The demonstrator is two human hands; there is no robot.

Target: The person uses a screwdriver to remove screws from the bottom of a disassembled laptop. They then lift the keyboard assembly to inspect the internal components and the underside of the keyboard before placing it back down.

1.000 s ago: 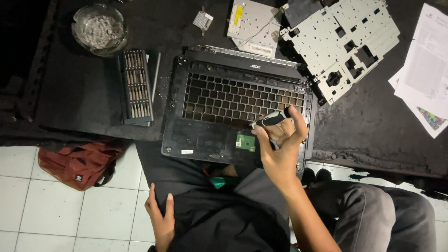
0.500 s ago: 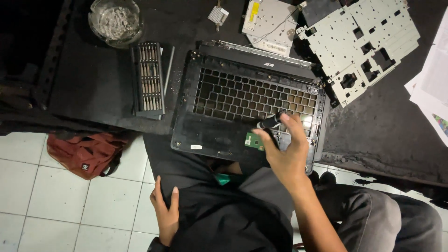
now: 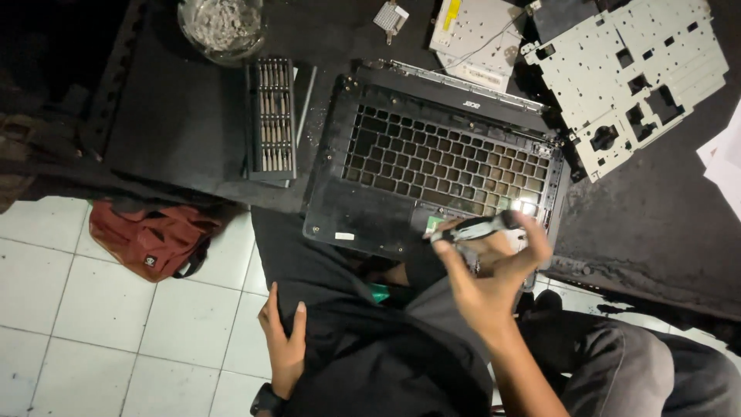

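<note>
- Laptop shell (image 3: 432, 162), black and stripped so the empty keyboard frame shows, lies flat on a dark work surface (image 3: 177, 139); its near right corner sits just beyond the fingertips of the right hand (image 3: 490, 282).
- Below the surface edge, toward the wrist side of both hands, the room shows a white tiled floor (image 3: 69, 309) with a red bag (image 3: 150, 241) lying on it, well to the left of the left hand (image 3: 284, 344).
- Right hand: fingers (image 3: 532, 239) curled closed around a small dark and silver tool (image 3: 475, 228), blurred, so I cannot tell its kind; the tool lies across the fingertips, over the shell's palm rest beside a small green board (image 3: 434, 224).
- Left hand: fingers loosely spread and flat on the dark cloth over the person's lap (image 3: 363, 363), gripping nothing; a dark watch (image 3: 266, 400) sits at the wrist.
- Containers, all well beyond the fingers: 1 clear glass bowl (image 3: 222, 27) at the far left holds a greyish heap, too blurred to make out; 1 open bit case (image 3: 270, 120) just left of the shell holds rows of metal screwdriver bits.
- Beyond the right fingertips, past the shell, lie a pale perforated metal plate (image 3: 633, 69), a flat grey drive (image 3: 475, 35) and a small silver part (image 3: 390, 17); white paper (image 3: 725, 166) shows at the right edge.
</note>
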